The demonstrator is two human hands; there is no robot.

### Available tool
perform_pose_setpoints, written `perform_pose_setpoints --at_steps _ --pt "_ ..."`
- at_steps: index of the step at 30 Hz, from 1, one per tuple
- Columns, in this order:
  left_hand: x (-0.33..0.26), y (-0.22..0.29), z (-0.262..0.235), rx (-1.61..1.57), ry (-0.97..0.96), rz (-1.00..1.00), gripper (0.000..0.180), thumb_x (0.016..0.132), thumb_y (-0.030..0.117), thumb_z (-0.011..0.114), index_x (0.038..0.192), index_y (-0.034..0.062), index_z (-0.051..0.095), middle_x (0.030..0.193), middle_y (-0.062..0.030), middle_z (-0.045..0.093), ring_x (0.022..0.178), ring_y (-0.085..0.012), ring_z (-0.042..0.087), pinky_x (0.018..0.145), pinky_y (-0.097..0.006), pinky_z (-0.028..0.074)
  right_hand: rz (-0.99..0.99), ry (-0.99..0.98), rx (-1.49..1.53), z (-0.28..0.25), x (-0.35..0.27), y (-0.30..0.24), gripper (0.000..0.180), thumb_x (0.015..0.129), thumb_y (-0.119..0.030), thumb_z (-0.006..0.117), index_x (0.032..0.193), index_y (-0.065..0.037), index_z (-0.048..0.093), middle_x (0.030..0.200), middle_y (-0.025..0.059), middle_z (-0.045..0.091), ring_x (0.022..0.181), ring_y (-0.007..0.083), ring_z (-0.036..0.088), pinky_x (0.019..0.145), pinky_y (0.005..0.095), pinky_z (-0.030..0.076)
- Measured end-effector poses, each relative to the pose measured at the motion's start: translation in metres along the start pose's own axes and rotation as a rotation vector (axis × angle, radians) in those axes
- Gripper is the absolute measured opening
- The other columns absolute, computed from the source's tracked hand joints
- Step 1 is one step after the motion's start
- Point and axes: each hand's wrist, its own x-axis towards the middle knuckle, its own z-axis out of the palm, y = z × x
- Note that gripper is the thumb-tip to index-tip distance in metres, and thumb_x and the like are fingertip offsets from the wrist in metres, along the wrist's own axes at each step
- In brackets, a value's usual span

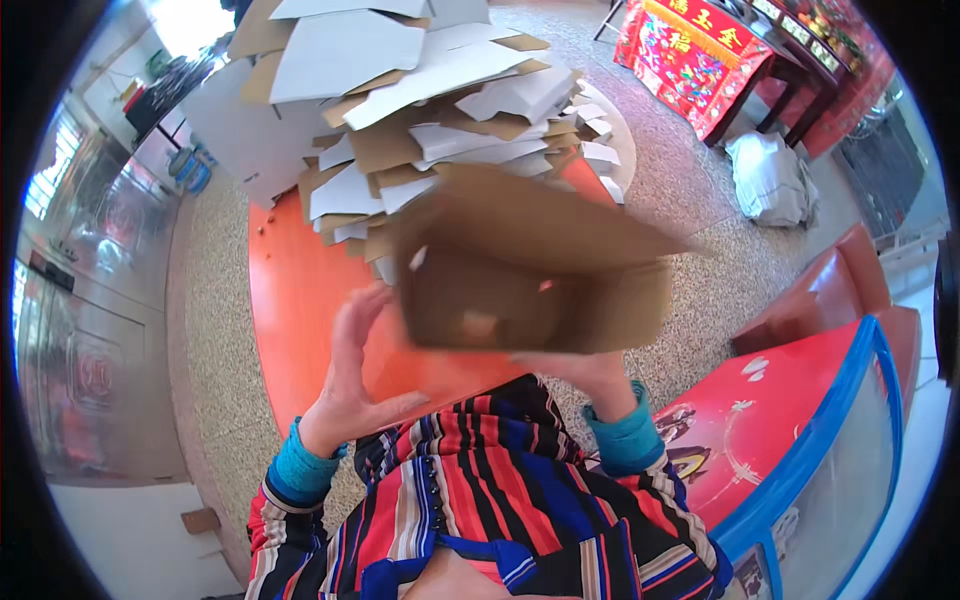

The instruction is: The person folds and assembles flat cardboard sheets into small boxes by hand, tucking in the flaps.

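A brown cardboard box (540,300), blurred by motion, is held up in front of me with its open side toward me and a flap tilting up to the right. My right hand (590,372) is at its lower right edge and holds it; part of its fingers is hidden by the box. Beside the box's left side, my left hand (362,370) is open, thumb and fingers spread wide. Whether its fingertips touch the cardboard I cannot tell. Below lies an orange-red tabletop (300,300).
Folded white-and-brown cardboard pieces (440,110) are heaped high at the table's far side. To the right stand a red panel with a blue frame (830,450), a brown leather seat (815,290) and a white sack (770,180). A metal door (95,340) is at left.
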Motion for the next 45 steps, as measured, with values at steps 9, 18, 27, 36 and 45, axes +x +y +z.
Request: perform_pose_setpoints --at_steps 9,18,27,36,45 --pt "0.028 -0.009 0.025 0.166 -0.180 0.026 0.071 0.074 0.019 0.077 0.134 0.0022 0.044 0.138 -0.0170 0.041 0.129 -0.0354 0.040 0.110 -0.044 0.033 -0.120 0.916 -0.214 -0.134 0.011 0.041 0.057 0.073 -0.003 0.069 0.127 0.005 0.049 0.121 0.0178 0.058 0.099 0.0263 0.059 0.088 0.0332 0.048" --pt "0.044 -0.019 0.049 0.363 -0.239 0.203 0.070 0.073 0.034 0.078 0.128 0.0025 0.048 0.137 -0.0180 0.041 0.128 -0.0390 0.039 0.110 -0.057 0.028 0.111 1.114 -0.087 -0.164 0.003 0.173 0.078 0.067 -0.006 0.077 0.132 0.005 0.037 0.123 0.0225 0.054 0.107 0.0299 0.057 0.095 0.0348 0.044" --pt "0.045 -0.020 0.050 0.397 -0.246 0.122 0.072 0.073 0.044 0.077 0.126 0.0030 0.049 0.133 -0.0181 0.044 0.127 -0.0399 0.040 0.109 -0.061 0.026 0.413 1.124 -0.095 -0.154 -0.001 0.238 0.064 0.068 -0.006 0.076 0.121 0.009 0.044 0.106 0.0236 0.059 0.093 0.0293 0.062 0.085 0.0342 0.049" --pt "0.053 -0.024 0.047 0.355 -0.318 0.094 0.069 0.074 0.043 0.076 0.125 0.0032 0.051 0.131 -0.0178 0.046 0.127 -0.0391 0.041 0.109 -0.059 0.027 0.350 0.994 -0.024 -0.168 0.078 0.263 0.066 0.066 -0.013 0.080 0.116 0.009 0.043 0.104 0.0240 0.059 0.090 0.0296 0.062 0.081 0.0347 0.050" --pt "0.057 -0.021 0.049 0.365 -0.323 0.079 0.063 0.077 0.043 0.073 0.123 0.0035 0.054 0.131 -0.0165 0.047 0.127 -0.0377 0.041 0.110 -0.056 0.027 0.270 0.617 -0.013 -0.242 0.289 0.243 0.057 0.075 -0.022 0.074 0.116 0.012 0.052 0.100 0.0229 0.063 0.071 0.0253 0.063 0.064 0.0301 0.053"
